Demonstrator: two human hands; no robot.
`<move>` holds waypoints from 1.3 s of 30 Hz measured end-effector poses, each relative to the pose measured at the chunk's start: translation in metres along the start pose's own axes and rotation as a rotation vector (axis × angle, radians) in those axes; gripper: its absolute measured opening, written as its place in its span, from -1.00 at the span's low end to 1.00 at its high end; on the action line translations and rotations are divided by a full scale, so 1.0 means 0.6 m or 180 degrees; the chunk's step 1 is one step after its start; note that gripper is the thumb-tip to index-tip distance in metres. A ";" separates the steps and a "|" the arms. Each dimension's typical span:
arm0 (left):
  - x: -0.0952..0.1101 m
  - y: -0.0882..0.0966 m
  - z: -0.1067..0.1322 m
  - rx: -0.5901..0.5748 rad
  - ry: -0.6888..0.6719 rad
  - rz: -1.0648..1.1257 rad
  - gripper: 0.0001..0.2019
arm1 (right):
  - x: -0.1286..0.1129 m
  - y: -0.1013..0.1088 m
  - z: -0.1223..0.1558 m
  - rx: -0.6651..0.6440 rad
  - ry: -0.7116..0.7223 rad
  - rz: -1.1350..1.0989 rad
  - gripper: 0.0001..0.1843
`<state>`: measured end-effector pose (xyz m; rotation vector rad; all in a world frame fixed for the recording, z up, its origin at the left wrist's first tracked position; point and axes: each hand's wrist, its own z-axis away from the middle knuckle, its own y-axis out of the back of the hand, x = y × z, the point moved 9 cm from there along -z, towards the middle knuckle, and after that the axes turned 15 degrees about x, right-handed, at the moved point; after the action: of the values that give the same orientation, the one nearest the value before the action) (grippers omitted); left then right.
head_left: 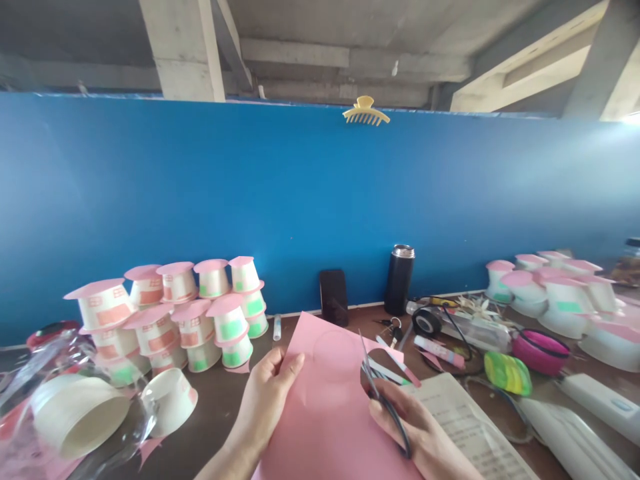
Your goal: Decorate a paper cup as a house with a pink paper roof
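Observation:
A sheet of pink paper (325, 413) is held up in front of me, with a faint circle outlined near its top. My left hand (275, 380) pinches its left edge, thumb on the front face. In my right hand (400, 413) is a pair of scissors (373, 373), blades pointing up and a little apart at the sheet's right side. A notch shows in the paper edge by the blades, and a pink flap sticks out to the right behind them.
Stacked paper cups with pink tops (155, 327) stand at left, near a plastic bag (75, 353). Behind the sheet are a phone (333, 297) and a black bottle (399, 280). At right lie a printed page (460, 413), a magenta pouch (540, 353) and more pink-topped cups (565, 293).

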<state>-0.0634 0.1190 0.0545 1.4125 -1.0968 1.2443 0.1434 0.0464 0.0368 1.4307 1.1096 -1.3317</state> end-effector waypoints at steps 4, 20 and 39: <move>-0.030 -0.008 0.009 0.0171 0.0088 0.0132 -0.54 | 0.008 0.010 -0.008 0.0145 0.0210 0.0266 -0.61; -0.089 -0.024 0.026 0.0149 0.0923 0.1166 -0.60 | 0.001 -0.014 -0.003 -0.0228 0.0177 0.0330 -0.55; -0.112 -0.023 0.020 0.0283 0.0821 0.1106 -0.60 | 0.018 -0.023 -0.010 -0.0336 0.0296 0.0148 -0.55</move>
<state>-0.0536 0.1126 -0.0141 1.1136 -1.1475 1.6901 0.1319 0.0558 0.0259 1.4441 1.1825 -1.1670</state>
